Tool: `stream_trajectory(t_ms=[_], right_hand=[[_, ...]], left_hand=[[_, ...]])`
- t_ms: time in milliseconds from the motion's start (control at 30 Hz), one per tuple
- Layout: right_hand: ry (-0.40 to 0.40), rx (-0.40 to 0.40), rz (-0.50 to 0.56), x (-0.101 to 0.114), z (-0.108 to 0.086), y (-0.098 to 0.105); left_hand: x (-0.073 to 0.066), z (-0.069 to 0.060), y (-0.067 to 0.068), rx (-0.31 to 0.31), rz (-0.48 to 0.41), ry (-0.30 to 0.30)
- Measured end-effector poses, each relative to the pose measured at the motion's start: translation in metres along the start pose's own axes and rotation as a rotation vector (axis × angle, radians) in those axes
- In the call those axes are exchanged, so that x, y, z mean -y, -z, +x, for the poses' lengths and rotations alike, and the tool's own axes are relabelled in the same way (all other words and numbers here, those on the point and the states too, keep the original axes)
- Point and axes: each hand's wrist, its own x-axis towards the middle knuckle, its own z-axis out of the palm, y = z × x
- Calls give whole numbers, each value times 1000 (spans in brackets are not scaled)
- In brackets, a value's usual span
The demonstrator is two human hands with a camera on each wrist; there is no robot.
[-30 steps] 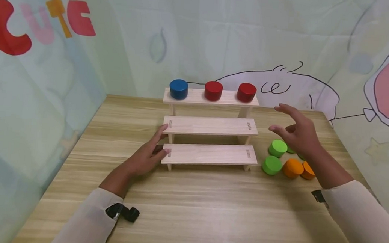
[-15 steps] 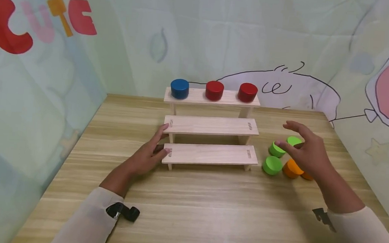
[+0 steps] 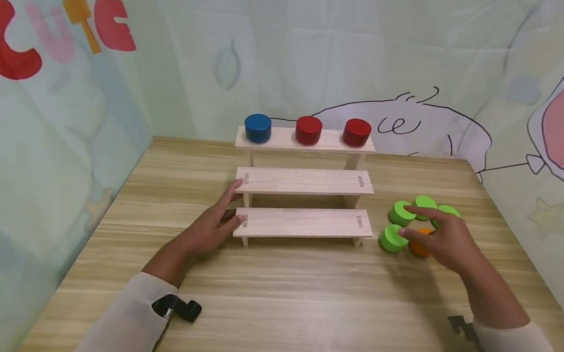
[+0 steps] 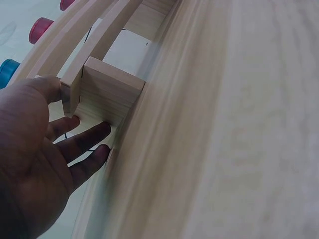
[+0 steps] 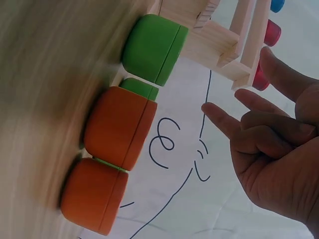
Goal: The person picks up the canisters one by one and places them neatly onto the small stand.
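A three-tier wooden stand has its left end touched by my left hand: the thumb lies on the lowest board, another fingertip at the middle board's edge. The left wrist view shows that hand with its other fingers extended beside the stand's leg. Over the round blocks at the right hovers my right hand, thumb and index finger apart around nothing; its fingertips overlap a green block and another green block. The right wrist view shows a gap between this hand and the blocks.
On the top board stand a blue block and two red blocks. More green blocks and an orange block lie beside and partly behind the right hand. Printed cloth hangs behind the wooden table.
My right hand has come down from beside the stand's upper part to over the green blocks, uncovering some at the back. The left hand keeps its place.
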Motion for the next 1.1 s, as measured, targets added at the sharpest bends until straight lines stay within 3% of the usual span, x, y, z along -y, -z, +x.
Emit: stream_trajectory(t_ms=[233, 567, 933, 1100], right_hand=[[-6, 74, -5, -9, 0, -4], [32, 86, -29, -22, -2, -6], [-83, 43, -17, -54, -11, 17], [-116, -22, -20, -69, -19, 29]], left_hand=[[-2, 0, 0, 0, 8, -7], [-2, 0, 0, -2, 18, 2], [-2, -1, 0, -2, 8, 13], [-2, -1, 0, -3, 4, 5]])
